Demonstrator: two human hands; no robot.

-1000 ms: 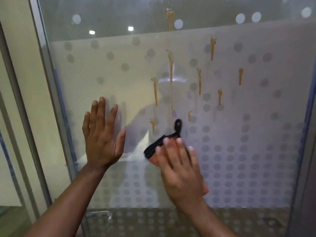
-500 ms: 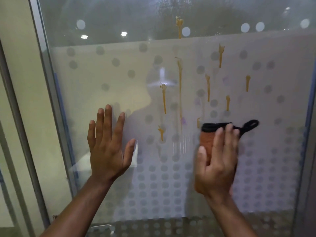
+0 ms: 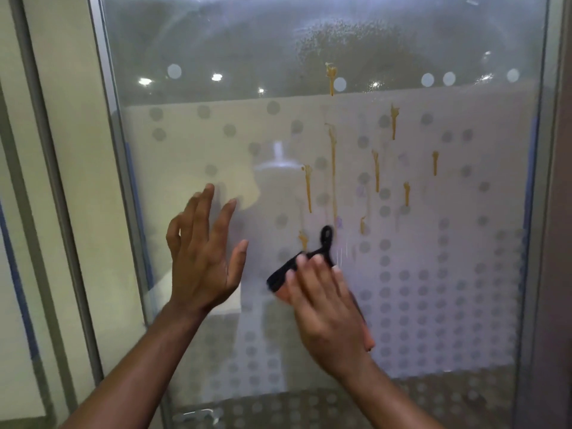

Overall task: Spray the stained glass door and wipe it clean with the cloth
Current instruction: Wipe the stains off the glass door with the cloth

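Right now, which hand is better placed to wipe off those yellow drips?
The right hand: it presses the cloth to the glass door just below the drips. The left hand is bare, off to the side.

Glass door (image 3: 192, 144): smooth and glossy, with bright reflections near the top. Lower part is frosted matt and carries grey dots (image 3: 385, 277). Upper pane is dulled by fine spray droplets (image 3: 340, 35). Stains (image 3: 333, 168): thick, ochre, wet-looking runs. Cloth (image 3: 286, 272): soft matt fabric, orange body, black stitched edge and loop. Door frame (image 3: 105, 150): grey metal, satin finish.
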